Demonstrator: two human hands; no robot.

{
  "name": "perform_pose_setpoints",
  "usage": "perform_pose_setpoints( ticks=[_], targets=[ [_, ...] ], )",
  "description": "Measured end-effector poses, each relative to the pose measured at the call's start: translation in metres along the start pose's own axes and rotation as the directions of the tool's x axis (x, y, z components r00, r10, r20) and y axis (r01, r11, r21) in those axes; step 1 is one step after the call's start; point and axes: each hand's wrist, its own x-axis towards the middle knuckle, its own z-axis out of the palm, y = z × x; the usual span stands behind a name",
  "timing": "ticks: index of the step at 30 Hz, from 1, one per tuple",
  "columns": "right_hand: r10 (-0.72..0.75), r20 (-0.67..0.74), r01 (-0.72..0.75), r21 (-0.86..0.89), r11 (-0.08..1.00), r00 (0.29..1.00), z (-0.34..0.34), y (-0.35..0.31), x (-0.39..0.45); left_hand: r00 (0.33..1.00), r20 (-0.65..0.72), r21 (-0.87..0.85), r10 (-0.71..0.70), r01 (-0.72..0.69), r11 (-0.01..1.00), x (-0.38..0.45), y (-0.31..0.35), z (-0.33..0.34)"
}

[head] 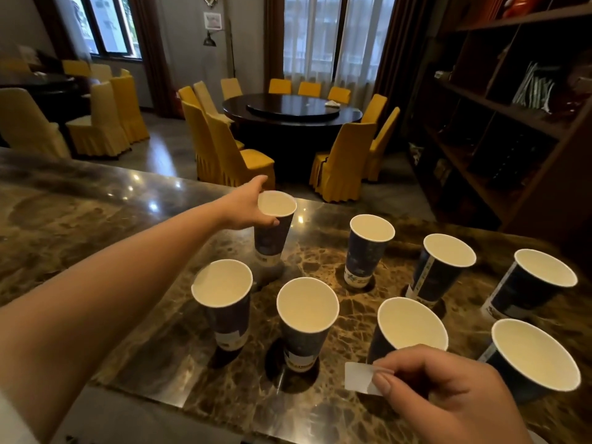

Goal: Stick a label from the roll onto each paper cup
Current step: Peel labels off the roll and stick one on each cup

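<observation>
Left hand (246, 206) grips the far cup (274, 227), right hand (448, 389) pinches a label (357, 376); seven other cups wait, labelling progress unclear.

Left arm: bare from wrist to past the elbow — no watch, no band.
Left hand (245, 208): bare, no rings seen.
Right hand (448, 389): bare — short plain nails, 0 rings showing.
Sleeve (12, 421): pale edge at the lower-left corner.

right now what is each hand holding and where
The left hand grips the far cup just under its rim; the right hand pinches a white label by one end.
</observation>
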Motion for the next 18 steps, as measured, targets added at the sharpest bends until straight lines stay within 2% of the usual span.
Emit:
perform_pose_setpoints(
  ticks=[3,5,7,10,14,16,18],
  targets=[
    [-0.037,-0.036,0.039,0.058,0.998,0.999,-0.009,-0.008,0.012,0.993,-0.104,-0.173,0.051,-0.068,0.982,-0.006,0.035,-0.029],
    [-0.058,-0.113,0.070,0.105,0.992,0.992,-0.017,-0.016,0.024,0.983,-0.169,-0.328,0.073,-0.126,0.936,-0.017,0.066,-0.049],
    [-0.087,-0.205,0.113,0.115,0.987,0.975,-0.025,-0.032,0.036,0.973,-0.216,-0.490,0.080,-0.178,0.853,-0.033,0.097,-0.063],
    [-0.149,-0.293,0.219,0.221,0.950,0.944,-0.036,-0.058,0.046,0.967,-0.246,-0.728,0.067,-0.230,0.646,-0.066,0.143,-0.072],
    [-0.174,-0.245,0.284,0.546,0.788,0.954,-0.037,-0.065,0.047,0.982,-0.158,-0.901,0.100,-0.185,0.392,-0.118,0.183,-0.057],
    [-0.169,-0.223,0.276,0.658,0.701,0.960,-0.035,-0.060,0.041,0.996,-0.077,-0.957,0.049,-0.088,0.276,-0.144,0.197,-0.040],
    [-0.109,-0.205,0.225,0.718,0.659,0.973,-0.032,-0.054,0.033,1.000,-0.005,-0.982,-0.021,-0.001,0.191,-0.166,0.207,-0.018]
  ],
)
